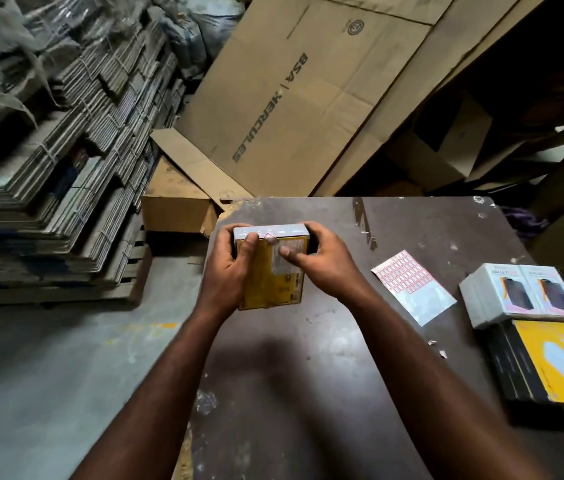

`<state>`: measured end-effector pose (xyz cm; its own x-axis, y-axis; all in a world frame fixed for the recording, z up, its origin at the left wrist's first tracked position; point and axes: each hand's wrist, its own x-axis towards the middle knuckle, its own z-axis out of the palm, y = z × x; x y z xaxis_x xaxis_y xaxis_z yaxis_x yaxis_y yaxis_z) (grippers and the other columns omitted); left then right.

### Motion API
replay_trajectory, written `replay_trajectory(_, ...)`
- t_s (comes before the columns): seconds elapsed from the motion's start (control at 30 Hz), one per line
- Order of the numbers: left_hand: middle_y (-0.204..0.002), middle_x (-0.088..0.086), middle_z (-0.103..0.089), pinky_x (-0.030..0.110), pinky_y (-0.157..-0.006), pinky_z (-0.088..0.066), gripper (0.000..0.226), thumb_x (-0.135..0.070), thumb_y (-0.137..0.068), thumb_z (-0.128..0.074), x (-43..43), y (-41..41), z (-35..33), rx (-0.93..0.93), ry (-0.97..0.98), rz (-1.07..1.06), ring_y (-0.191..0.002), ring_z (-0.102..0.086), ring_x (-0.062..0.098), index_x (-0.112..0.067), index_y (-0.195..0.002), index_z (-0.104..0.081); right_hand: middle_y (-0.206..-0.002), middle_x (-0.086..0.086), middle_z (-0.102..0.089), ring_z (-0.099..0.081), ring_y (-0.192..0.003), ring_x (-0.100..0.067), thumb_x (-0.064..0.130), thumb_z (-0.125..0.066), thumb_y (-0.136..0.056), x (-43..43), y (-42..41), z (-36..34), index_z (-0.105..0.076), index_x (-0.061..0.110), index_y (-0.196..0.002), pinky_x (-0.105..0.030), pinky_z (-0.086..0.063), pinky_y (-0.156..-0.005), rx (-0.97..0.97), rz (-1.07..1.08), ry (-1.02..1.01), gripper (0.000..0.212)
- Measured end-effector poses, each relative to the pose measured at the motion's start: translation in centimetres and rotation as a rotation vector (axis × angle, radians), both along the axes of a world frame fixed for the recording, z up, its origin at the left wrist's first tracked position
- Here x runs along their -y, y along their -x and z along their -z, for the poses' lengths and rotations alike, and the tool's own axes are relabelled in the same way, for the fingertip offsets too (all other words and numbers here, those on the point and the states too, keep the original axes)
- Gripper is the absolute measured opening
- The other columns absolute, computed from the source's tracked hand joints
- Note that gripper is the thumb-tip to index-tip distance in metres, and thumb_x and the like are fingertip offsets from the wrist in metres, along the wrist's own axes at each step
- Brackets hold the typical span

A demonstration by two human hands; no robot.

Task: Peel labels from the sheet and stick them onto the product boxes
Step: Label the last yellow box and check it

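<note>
- The yellow product box (272, 289) is held just above the far left part of the worktop (308, 382), between both hands.
- Its long axis runs away from the person. The near short end points back at the camera, and the far end shows a pale grey-white face turned upward.
- The left grip (230, 268) is closed round the box's left side, with the fingers curled over the far left corner and the thumb lying on the yellow face.
- The right grip (322, 261) is closed round the far right corner. Its thumb presses on a pale printed patch on the yellow face.
- A small red-and-white label (269, 238) sits on the far edge of the box, between the two thumbs, where the yellow face meets the grey-white end.
- The label sheet (412, 285) lies flat on the worktop to the right of the box, apart from it. Its long axis runs diagonally from far left to near right. Red-bordered labels fill the far part and the near part is bare backing.
- Further right lie white product boxes (519, 296), and just nearer a stack of dark boxes with a yellow-faced box (557, 365) on top.
- Large cardboard sheets (308, 98) lean behind the worktop.
- Bundled flattened cartons (65, 168) are stacked at the left.
</note>
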<state>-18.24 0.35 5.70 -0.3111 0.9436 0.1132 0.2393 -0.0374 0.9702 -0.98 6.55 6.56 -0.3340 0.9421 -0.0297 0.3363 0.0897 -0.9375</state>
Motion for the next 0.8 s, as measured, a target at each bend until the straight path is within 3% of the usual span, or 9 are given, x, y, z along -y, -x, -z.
replay_trajectory(0.07, -0.109, 0.001, -0.062, 0.014, -0.073, -0.050, 0.032, -0.046, -0.095, -0.051, 0.0, -0.2, -0.5, 0.016, -0.033, 0.003, -0.092, -0.062, -0.001, -0.022, -0.116, -0.053, -0.115, 0.004, -0.069, -0.066, -0.104, -0.012, 0.035, -0.077, -0.084, 0.3, -0.2, -0.7, -0.057, 0.017, -0.129, -0.032, -0.060, -0.083, 0.000, -0.002, 0.001, 0.052)
replay_trajectory(0.17, -0.105, -0.002, -0.062, 0.012, -0.068, -0.051, 0.032, -0.040, -0.096, -0.048, 0.2, -1.0, -1.1, 0.020, -0.028, 0.000, -0.085, -0.062, -0.008, -0.017, -0.118, -0.049, -0.121, 0.005, -0.062, -0.060, -0.109, -0.009, 0.030, -0.078, -0.084, 0.8, -0.5, -1.4, -0.055, 0.020, -0.132, -0.015, -0.052, -0.079, 0.045, 0.031, -0.132, 0.055)
replay_trajectory(0.33, -0.101, -0.008, -0.063, 0.015, -0.065, -0.050, 0.026, -0.040, -0.099, -0.048, 0.5, -1.8, -1.1, -0.047, 0.012, -0.042, -0.084, -0.064, -0.006, -0.020, -0.117, -0.049, -0.135, 0.003, -0.055, -0.047, -0.127, -0.015, 0.021, -0.076, -0.085, 1.1, -0.5, -2.3, -0.068, 0.026, -0.121, -0.032, -0.045, -0.101, 0.186, -0.060, -0.436, 0.037)
replay_trajectory(0.53, -0.098, -0.006, -0.065, 0.012, -0.062, -0.049, 0.031, -0.042, -0.098, -0.049, 1.4, -1.7, -1.2, -0.085, 0.061, -0.051, -0.083, -0.065, -0.001, -0.018, -0.117, -0.051, -0.130, 0.006, -0.059, -0.052, -0.123, -0.013, 0.017, -0.078, -0.081, 1.4, -0.6, -2.4, -0.073, 0.029, -0.103, -0.041, -0.053, -0.097, 0.093, -0.096, -0.368, 0.026)
replay_trajectory(0.63, -0.095, -0.007, -0.066, 0.017, -0.063, -0.049, 0.031, -0.043, -0.097, -0.050, 2.0, -1.7, -0.9, -0.085, 0.081, -0.078, -0.084, -0.065, 0.002, -0.017, -0.114, -0.053, -0.120, 0.006, -0.066, -0.061, -0.111, -0.007, 0.013, -0.080, -0.079, 1.8, -0.5, -2.0, -0.074, 0.021, -0.101, -0.033, -0.056, -0.092, 0.023, -0.110, -0.306, 0.024)
replay_trajectory(0.8, -0.095, -0.008, -0.066, 0.019, -0.063, -0.049, 0.031, -0.046, -0.097, -0.048, 2.8, -1.6, -0.9, -0.095, 0.102, -0.086, -0.085, -0.066, 0.003, -0.021, -0.113, -0.053, -0.105, 0.009, -0.072, -0.067, -0.099, -0.003, 0.024, -0.076, -0.086, 2.3, 0.0, -1.8, -0.076, 0.016, -0.099, -0.025, -0.057, -0.085, -0.091, -0.100, -0.210, 0.015)
